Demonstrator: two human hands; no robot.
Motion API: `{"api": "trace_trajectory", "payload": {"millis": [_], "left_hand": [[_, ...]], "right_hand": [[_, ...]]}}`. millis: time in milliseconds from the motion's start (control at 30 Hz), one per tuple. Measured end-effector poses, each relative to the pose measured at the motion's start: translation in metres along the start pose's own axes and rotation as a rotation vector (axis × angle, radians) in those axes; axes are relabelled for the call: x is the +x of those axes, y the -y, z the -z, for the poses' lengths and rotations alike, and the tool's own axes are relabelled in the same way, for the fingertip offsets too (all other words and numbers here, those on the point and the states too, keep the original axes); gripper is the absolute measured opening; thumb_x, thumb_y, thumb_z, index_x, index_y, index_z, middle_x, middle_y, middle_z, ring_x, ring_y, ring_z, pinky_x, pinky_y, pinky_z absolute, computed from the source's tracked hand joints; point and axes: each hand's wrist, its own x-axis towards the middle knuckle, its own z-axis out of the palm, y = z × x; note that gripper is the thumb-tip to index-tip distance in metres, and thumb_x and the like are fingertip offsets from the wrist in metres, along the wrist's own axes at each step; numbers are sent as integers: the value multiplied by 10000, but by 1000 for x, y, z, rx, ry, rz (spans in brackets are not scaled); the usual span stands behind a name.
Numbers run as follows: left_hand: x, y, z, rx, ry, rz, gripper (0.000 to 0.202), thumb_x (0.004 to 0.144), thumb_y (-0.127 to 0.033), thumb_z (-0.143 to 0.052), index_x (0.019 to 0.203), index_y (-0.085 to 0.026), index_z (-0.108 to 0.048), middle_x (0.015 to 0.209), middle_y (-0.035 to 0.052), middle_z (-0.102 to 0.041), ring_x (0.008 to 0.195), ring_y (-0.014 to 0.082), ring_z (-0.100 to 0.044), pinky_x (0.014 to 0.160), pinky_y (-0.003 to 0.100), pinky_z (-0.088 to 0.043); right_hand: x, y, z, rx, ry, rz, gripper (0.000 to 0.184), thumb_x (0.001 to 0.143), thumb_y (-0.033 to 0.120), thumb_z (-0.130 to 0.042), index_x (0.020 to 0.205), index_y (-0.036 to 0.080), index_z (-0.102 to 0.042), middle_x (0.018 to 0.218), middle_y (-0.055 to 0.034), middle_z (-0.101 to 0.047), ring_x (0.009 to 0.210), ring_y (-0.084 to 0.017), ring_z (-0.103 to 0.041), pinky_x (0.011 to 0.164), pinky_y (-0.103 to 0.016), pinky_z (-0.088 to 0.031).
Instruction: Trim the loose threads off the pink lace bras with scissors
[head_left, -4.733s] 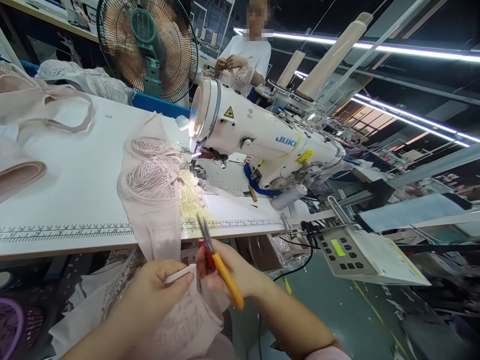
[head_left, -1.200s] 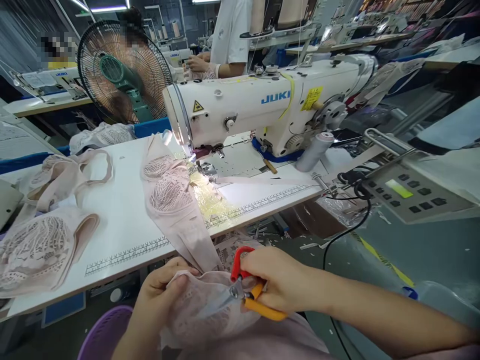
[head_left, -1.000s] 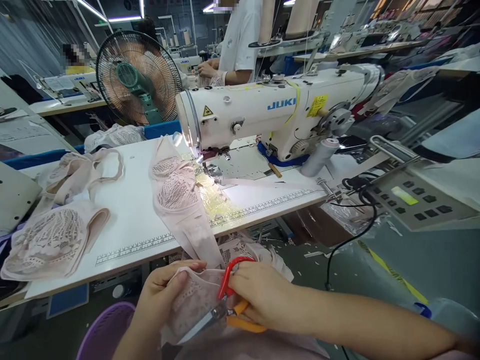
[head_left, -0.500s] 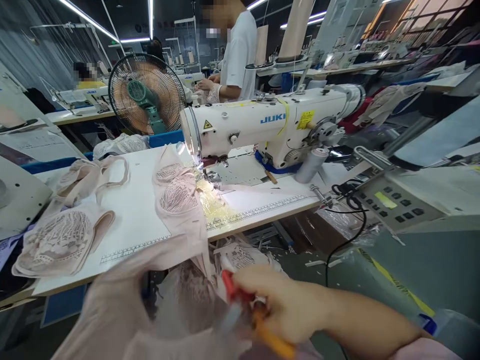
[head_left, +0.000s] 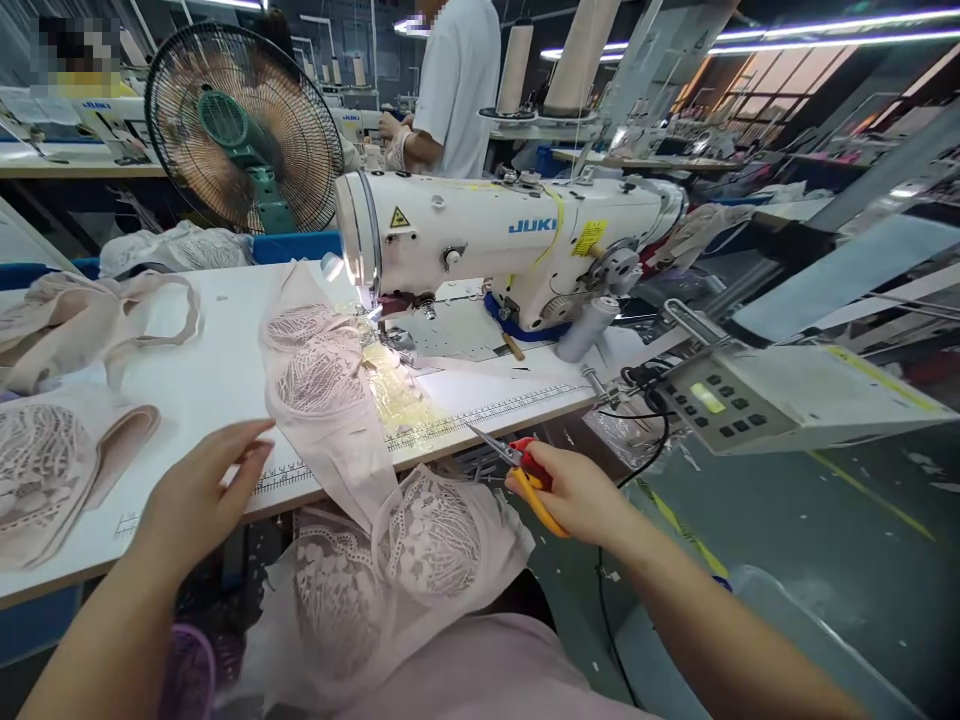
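My right hand [head_left: 574,490] grips small scissors [head_left: 516,460] with red and orange handles, held past the table's front edge with the blades pointing up and left. Bare and with fingers apart, my left hand [head_left: 201,490] hovers by the table edge, holding nothing I can see. Between the hands, a pale pink lace bra [head_left: 319,385] lies on the table, one side near the needle of the sewing machine [head_left: 480,235]. Its lower fabric runs over the edge towards another pair of lace cups [head_left: 435,535] on my lap; where they join is unclear.
More pale bra pieces [head_left: 45,470] lie on the left of the white table [head_left: 195,375]. A large fan [head_left: 240,130] stands behind it. At right are a grey thread cone [head_left: 589,330] and a control box [head_left: 709,395]. A co-worker in white [head_left: 461,90] stands beyond the machine.
My left hand has let go of the pink fabric and risen to the table edge. My right hand has moved up and right with the scissors. The cups now rest on my lap.
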Motion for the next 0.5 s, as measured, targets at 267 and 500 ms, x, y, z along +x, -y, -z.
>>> {"api": "trace_trajectory", "payload": {"millis": [267,500], "left_hand": [[50,-2,-18,333,138,-308,370,841,-320,-379,1015,-144,-655,998,163,-657,952,353,-604,961,648,-316],[-56,-20,-42,-338,89,-207,169,836,-387,-543,887,-326,-692,856,68,-657,808,254,-604,732,395,-507]], "right_hand": [[20,44,-21,295,100,251,221,780,353,-607,766,180,-471,772,-28,-585,644,-137,-533,587,-237,-418],[32,73,-45,553,216,215,242,737,338,-624,833,181,-466,692,15,-502,598,-115,-450,555,-225,-389]]}}
